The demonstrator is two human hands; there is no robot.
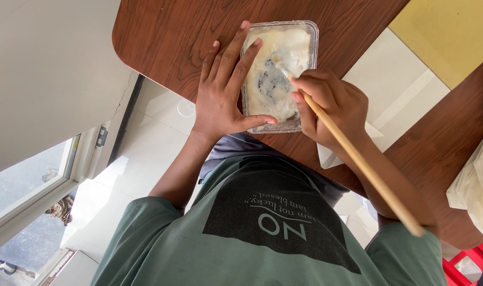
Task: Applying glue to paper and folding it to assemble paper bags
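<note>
Here, in the head view, the left hand (220,100) lies flat on the brown wooden table (162,37), its fingers (232,53) spread apart and stretched along the left wall of a clear plastic tray (311,32). The thumb (257,122) bends across the tray's near edge, so the hand brackets that corner without closing on anything. The tray holds a pale, creamy paste (284,50) with a dark smear just beyond the right hand's fingertips.

The right hand (331,108) sits at the tray's right side, fingers pinched together around a long, light wooden stick (363,167). The stick's far end dips into the paste just past those fingers; its other end runs back past the wrist and over the forearm.

Just beside the right hand's knuckles lies a white sheet of paper (395,90). Well away from both hands, at the table's right edge, sits a stack of crumpled white paper (480,185).
</note>
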